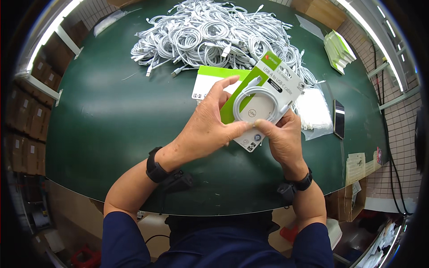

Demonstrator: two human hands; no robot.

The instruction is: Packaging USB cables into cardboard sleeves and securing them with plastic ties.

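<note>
A green-and-white packaging card (288, 89) is held tilted over the green table, with a coiled white USB cable (237, 107) lying on its face. My left hand (203, 123) grips the card's left side, thumb pressed at the coil's lower edge and index finger raised. From the lower right my right hand (286, 140) holds the card, its thumb meeting the left thumb by the coil. Fingers behind the card are hidden. Just beyond my left hand lie more green-and-white cards (223, 72), partly covered. A large heap of coiled white cables (210, 35) spreads across the far side.
To the right, a clear plastic bag (316, 107) with white contents lies beside a phone (339, 118). Another stack of green-and-white cards (338, 51) stands at the far right. A paper sheet (355, 167) is at the right table edge, above a cardboard box (346, 205).
</note>
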